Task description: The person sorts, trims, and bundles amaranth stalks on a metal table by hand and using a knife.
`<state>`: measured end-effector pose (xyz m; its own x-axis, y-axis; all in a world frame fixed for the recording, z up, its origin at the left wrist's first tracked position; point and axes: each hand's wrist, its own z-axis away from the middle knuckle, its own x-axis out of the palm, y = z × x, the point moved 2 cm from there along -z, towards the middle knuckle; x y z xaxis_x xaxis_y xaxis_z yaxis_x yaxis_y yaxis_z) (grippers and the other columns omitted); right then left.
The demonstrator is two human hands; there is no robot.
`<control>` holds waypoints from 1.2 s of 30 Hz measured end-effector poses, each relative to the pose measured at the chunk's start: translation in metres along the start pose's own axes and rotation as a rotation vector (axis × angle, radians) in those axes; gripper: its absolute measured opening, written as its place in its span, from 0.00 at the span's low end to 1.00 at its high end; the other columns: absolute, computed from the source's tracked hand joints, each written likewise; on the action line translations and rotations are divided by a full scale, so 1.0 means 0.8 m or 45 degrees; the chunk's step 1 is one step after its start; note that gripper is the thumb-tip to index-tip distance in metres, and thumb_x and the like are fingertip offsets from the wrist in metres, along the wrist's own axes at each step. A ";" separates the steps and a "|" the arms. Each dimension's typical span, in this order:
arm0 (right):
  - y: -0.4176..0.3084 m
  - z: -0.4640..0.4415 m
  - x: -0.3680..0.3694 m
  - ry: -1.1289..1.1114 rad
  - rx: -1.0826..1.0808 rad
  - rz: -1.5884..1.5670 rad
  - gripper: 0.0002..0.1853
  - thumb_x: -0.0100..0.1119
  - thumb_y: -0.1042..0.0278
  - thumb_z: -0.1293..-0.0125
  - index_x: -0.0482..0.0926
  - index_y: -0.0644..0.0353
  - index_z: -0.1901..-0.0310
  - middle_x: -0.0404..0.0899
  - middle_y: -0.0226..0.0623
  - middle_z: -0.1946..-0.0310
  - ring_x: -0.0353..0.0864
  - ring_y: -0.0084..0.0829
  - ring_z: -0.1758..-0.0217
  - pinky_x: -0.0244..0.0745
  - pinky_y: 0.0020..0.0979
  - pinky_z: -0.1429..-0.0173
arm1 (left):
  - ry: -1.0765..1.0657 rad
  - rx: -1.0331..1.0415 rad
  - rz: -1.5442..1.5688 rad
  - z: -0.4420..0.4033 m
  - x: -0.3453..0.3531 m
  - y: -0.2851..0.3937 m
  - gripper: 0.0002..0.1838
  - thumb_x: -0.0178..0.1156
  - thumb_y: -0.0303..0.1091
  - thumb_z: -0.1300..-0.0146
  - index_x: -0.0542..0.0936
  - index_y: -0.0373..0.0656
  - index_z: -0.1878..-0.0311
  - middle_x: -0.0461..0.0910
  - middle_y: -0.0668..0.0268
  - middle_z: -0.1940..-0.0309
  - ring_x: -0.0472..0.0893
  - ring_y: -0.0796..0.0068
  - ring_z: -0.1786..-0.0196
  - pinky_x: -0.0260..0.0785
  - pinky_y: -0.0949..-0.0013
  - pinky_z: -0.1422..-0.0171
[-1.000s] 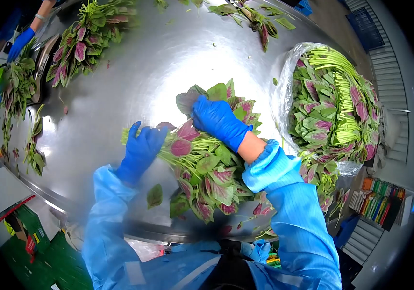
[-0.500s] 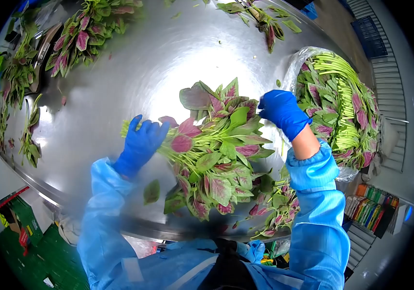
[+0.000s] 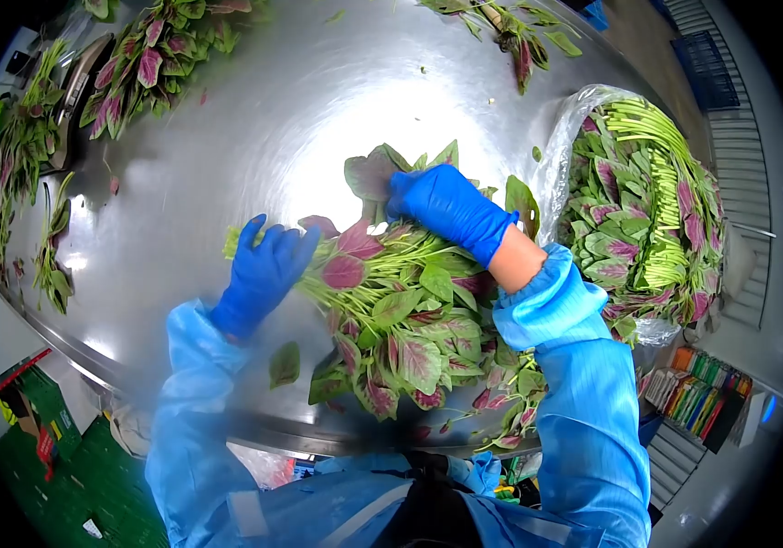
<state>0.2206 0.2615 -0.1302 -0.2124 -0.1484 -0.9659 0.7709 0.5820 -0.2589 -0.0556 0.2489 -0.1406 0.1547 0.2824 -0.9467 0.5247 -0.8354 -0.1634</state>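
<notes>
A bunch of red-and-green amaranth (image 3: 410,315) lies on the steel table, stems toward the left and leaves toward the right. My left hand (image 3: 268,274), in a blue glove, is closed round its stems, whose cut ends show past the fingers. Over the upper leaves is my gloved right hand (image 3: 451,205), fingers pinched together at a broad dark amaranth leaf (image 3: 370,173); the exact contact is partly hidden. A single green leaf (image 3: 521,205) shows just right of that hand. Another loose leaf (image 3: 285,363) rests below my left hand.
At the right stands a clear plastic bag (image 3: 563,137) packed with amaranth bunches (image 3: 638,201). More amaranth (image 3: 149,64) lies at the upper left, with sprigs (image 3: 519,41) at the far edge. Loose trimmings (image 3: 519,393) are near the front rim of the steel table (image 3: 200,201).
My right hand has moved left, from beside the bag to above the upper leaves of the bunch. A green leaf now shows to its right. My left hand stays on the stems.
</notes>
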 end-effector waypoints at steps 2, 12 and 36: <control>0.003 0.008 -0.006 0.053 0.137 0.006 0.06 0.59 0.69 0.46 0.83 0.48 0.68 0.78 0.35 0.65 0.83 0.39 0.65 0.78 0.35 0.65 | 0.010 0.001 -0.016 0.002 0.003 0.001 0.28 0.59 0.23 0.48 0.73 0.49 0.40 0.71 0.69 0.61 0.75 0.71 0.57 0.64 0.55 0.35; -0.016 0.038 -0.037 0.498 0.805 -0.234 0.05 0.61 0.68 0.44 0.85 0.49 0.66 0.79 0.39 0.69 0.82 0.40 0.67 0.77 0.36 0.62 | 0.049 -0.021 -0.021 -0.016 0.000 0.002 0.30 0.58 0.24 0.48 0.73 0.52 0.39 0.71 0.71 0.63 0.74 0.73 0.57 0.64 0.57 0.35; -0.030 -0.008 -0.019 0.104 0.167 -0.269 0.06 0.60 0.71 0.44 0.83 0.47 0.66 0.79 0.33 0.64 0.82 0.38 0.63 0.76 0.36 0.60 | 0.048 -0.001 0.018 -0.007 0.010 0.000 0.32 0.60 0.26 0.51 0.76 0.60 0.39 0.74 0.71 0.60 0.75 0.72 0.55 0.63 0.53 0.36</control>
<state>0.2015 0.2547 -0.1093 -0.4203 -0.1878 -0.8877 0.7745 0.4355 -0.4588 -0.0499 0.2542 -0.1469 0.1934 0.2885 -0.9378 0.5232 -0.8389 -0.1501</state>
